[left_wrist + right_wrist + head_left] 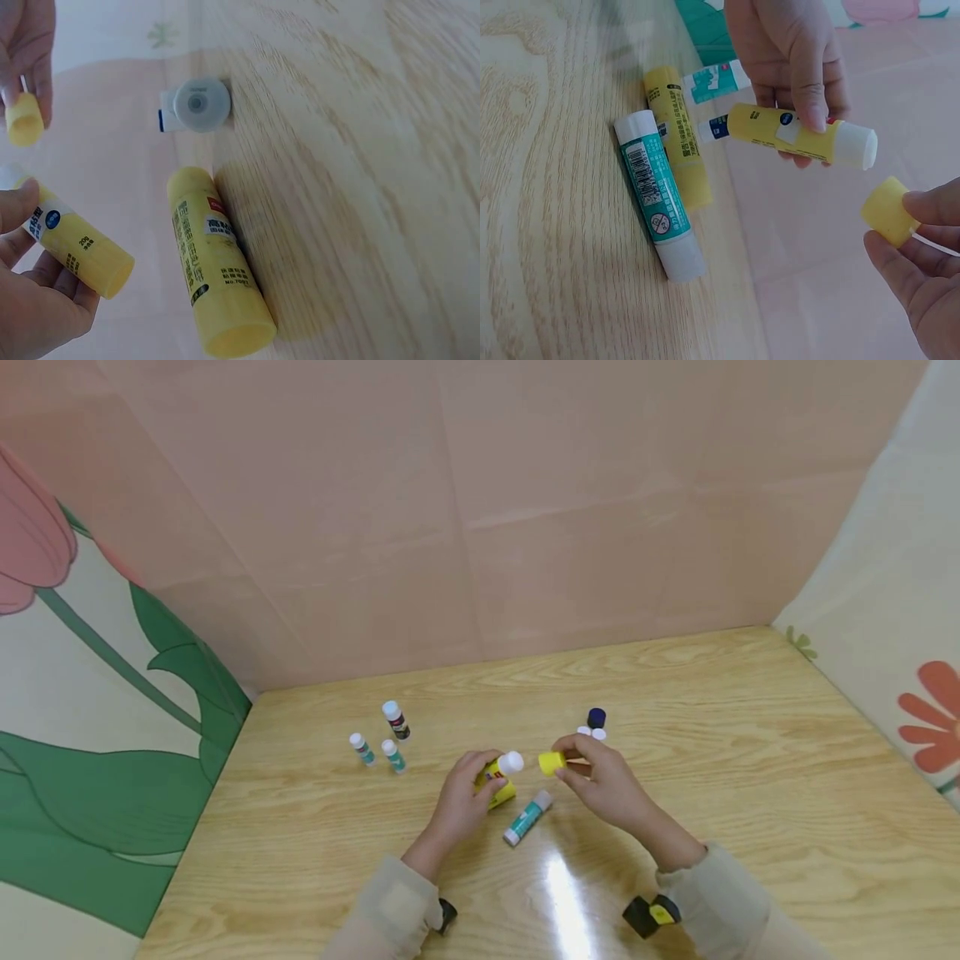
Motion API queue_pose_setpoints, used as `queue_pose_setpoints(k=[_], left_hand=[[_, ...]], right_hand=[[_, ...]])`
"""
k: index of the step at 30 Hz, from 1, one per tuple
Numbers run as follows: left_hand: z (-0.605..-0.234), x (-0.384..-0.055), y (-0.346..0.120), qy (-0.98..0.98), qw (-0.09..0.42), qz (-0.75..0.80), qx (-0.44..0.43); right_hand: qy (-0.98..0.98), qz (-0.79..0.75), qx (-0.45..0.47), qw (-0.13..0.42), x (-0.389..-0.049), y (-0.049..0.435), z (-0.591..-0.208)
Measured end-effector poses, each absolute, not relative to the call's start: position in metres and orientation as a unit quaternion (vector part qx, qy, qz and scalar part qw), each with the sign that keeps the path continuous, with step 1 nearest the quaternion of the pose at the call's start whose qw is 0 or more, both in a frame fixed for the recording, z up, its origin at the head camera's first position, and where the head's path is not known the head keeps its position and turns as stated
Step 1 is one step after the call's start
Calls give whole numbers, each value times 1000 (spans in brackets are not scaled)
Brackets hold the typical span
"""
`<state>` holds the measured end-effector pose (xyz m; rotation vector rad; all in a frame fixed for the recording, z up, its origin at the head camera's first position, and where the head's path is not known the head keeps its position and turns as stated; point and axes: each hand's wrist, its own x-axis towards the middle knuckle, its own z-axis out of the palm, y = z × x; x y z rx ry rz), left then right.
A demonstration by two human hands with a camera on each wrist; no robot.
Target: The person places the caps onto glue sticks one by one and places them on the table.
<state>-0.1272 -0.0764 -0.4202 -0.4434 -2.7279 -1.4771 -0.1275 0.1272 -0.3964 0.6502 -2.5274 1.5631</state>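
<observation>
My left hand point(459, 797) holds an uncapped yellow glue stick point(787, 133) above the table, its white end pointing toward the right hand. Between the fingertips of my right hand point(609, 785) is a yellow cap point(551, 764), pinched with its open side facing the stick. A small gap separates cap and stick. Under the left hand, a second yellow glue stick point(221, 270) lies on the table, partly hidden in the head view. Beside it, nearer the person, lies a teal and white glue stick point(528, 818).
Three smaller glue sticks stand upright at the left: a dark-labelled one point(396, 720) behind two teal-labelled ones point(362, 749). Past the right hand sit a dark blue cap point(596, 718) and two white caps point(598, 735), partly covered by the hand. A pink backdrop point(480, 527) rises behind the wooden table point(750, 735).
</observation>
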Motion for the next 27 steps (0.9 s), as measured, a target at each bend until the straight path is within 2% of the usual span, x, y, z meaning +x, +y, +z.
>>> queue_pose_setpoints(k=[18, 27], left_hand=[[-423, -121, -68, -863, 31, -471, -178], [-426, -121, -67, -860, 24, -475, -184]], right_hand=[[-808, 541, 226, 55, -125, 124, -400], [-803, 550, 224, 52, -124, 122, -403]])
